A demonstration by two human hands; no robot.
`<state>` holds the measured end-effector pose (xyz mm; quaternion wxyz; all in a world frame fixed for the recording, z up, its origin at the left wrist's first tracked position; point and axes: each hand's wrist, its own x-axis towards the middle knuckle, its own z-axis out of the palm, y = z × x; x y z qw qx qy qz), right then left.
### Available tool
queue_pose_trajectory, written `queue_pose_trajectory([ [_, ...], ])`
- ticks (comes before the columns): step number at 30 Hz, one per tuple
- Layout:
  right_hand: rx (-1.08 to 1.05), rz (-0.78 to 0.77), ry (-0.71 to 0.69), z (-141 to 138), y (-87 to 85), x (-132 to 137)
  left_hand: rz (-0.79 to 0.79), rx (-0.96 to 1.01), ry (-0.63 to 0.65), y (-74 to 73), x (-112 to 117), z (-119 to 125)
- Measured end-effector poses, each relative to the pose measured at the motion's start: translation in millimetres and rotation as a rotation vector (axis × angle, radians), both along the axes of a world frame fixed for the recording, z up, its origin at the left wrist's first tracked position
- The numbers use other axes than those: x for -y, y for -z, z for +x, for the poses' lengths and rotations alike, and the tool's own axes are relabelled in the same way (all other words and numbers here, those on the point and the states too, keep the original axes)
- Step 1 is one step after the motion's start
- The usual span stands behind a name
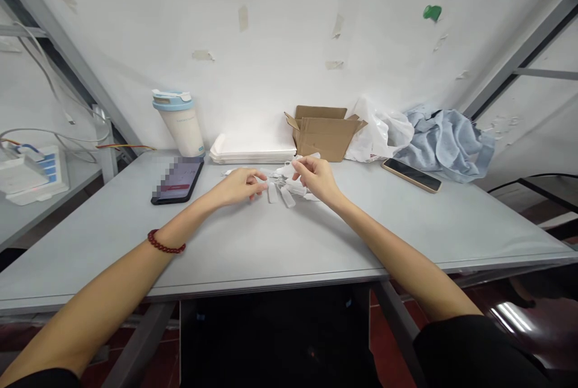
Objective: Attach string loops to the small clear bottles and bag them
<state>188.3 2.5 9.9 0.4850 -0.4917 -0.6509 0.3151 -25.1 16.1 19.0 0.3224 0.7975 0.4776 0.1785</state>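
Note:
Several small white plastic tags (288,197) lie in a loose pile around the middle of the table, some with what look like thin metal rings among them. Just left of the pile is my left hand (241,186), its fingers loosely curled and apart, with nothing visible in them. Over the pile's right side, my right hand (316,178) has thumb and forefinger pinched together. A thin ring seems to show by its fingertips, but I cannot make out what they hold. The right hand covers part of the pile.
Behind the pile stand a stack of white trays or sheets (253,152) and an open cardboard box (323,135). A cup with a blue lid (180,126) and a phone (180,180) are left. Rightward are a plastic bag (377,132), another phone (412,175) and blue cloth (447,141).

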Motion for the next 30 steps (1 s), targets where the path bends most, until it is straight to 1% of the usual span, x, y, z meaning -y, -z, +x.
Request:
queue_pose_trajectory([
  [4,-0.106,-0.044,-0.019,-0.6,-0.3,-0.3,-0.054,0.053,0.052,-1.4,5.6,4.0],
  [7,-0.128,-0.045,-0.013,-0.5,-0.7,-0.5,-0.085,0.108,0.06,-3.6,9.1,6.8],
  [10,-0.124,-0.043,-0.009,0.0,-1.2,-0.1,-0.093,0.151,0.053,-5.8,9.9,7.6],
  [15,-0.134,-0.038,-0.003,1.0,-2.5,0.4,-0.086,0.219,-0.014,-5.6,7.2,4.9],
  [18,-0.149,-0.057,-0.013,0.7,-3.5,0.7,-0.107,0.257,-0.01,-4.9,6.2,3.3],
  [30,-0.145,-0.077,-0.039,-0.3,-4.6,2.6,-0.136,0.271,0.019,-9.8,10.8,6.9],
])
